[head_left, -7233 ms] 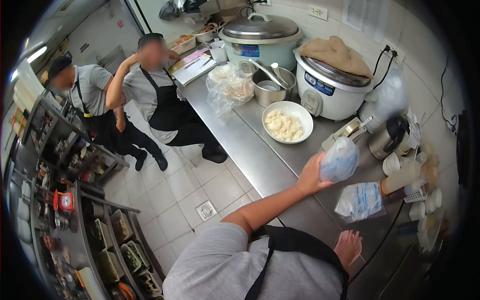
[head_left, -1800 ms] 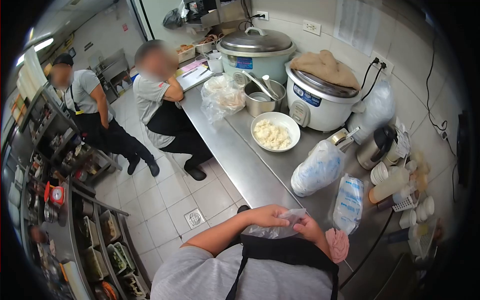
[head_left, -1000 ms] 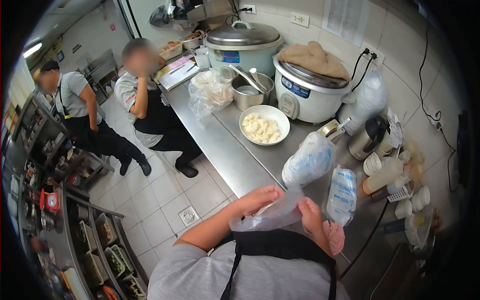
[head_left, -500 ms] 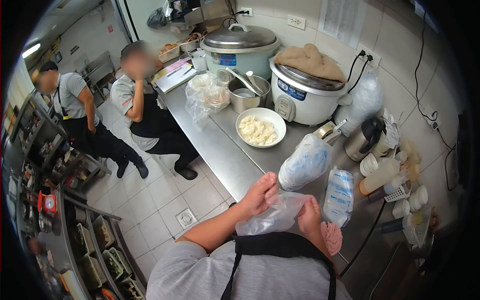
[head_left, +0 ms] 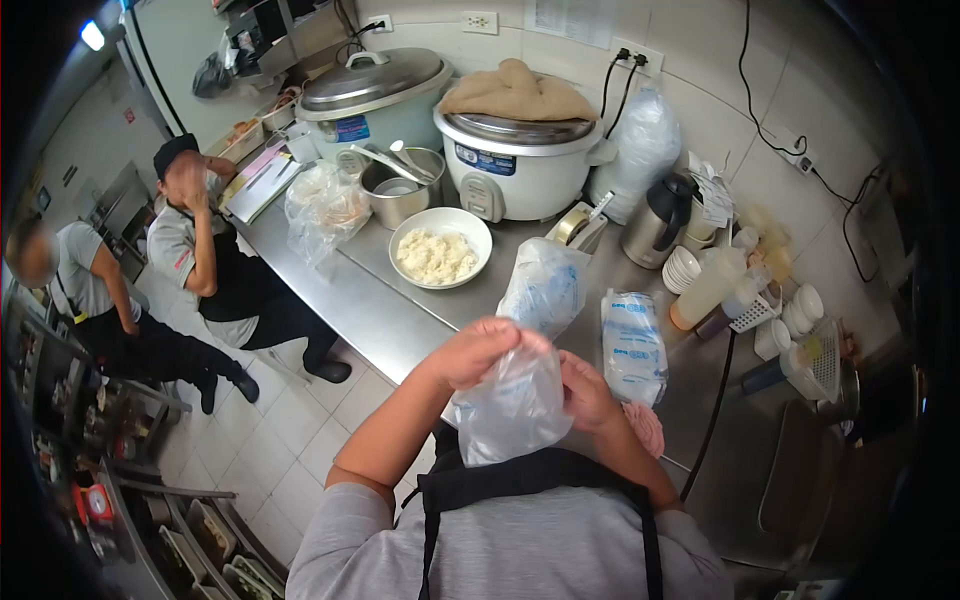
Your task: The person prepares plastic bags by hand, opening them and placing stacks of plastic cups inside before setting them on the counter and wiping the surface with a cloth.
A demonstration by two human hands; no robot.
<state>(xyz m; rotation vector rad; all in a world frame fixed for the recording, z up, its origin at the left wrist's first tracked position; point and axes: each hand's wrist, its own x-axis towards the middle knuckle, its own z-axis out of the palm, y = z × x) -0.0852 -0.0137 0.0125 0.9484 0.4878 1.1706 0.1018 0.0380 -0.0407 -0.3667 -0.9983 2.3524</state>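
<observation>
Between my two hands hangs a clear plastic bag, in front of my apron. My left hand is closed on the bag's upper left edge. On the bag's right side, my right hand pinches the plastic. Just beyond them stands a plastic-wrapped bundle, and to its right lies a blue-printed pack of bags. A white bowl of pale, rice-like food rests on the steel table. A pink cloth is beside my right forearm.
Two rice cookers and a steel pot stand at the back. A tape dispenser, thermos and bottles are on the right. Two people are at the left, near shelves.
The view has turned, so the table items appear further left. My hands have come closer together and the bag now hangs down between them. One person's head and hand have shifted.
</observation>
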